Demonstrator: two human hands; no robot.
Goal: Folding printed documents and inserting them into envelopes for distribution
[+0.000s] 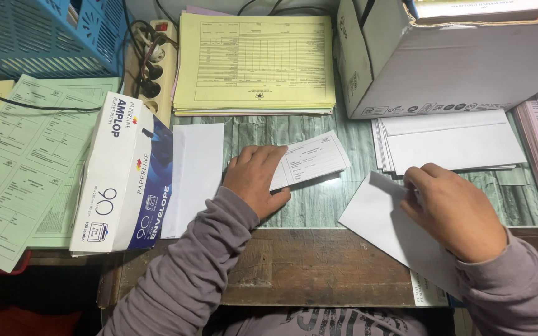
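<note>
**Head view: two hands, a slip and an envelope**

Head camera looked down on a desk surface of worn wood with a greenish marbled top. All places below are given from the small printed slip, which lay flat near the middle of that top.

The left hand rested on the slip's near left end, fingers flat and pressing it down; its grip was a loose, open press rather than a pinch. To the right of the slip, and a little nearer the person, the right hand held a white envelope that lay tilted on the surface, fingers curled at its upper edge. Whether the flap was lifted could not be told.

Beyond that envelope, right of the slip, sat a stack of white envelopes, and behind it a cardboard box. Straight behind the slip lay a pile of yellow forms. Just left of the slip lay another white envelope, then a white and blue envelope carton. Further left were green forms, with a blue plastic basket and a power strip behind them.
</note>
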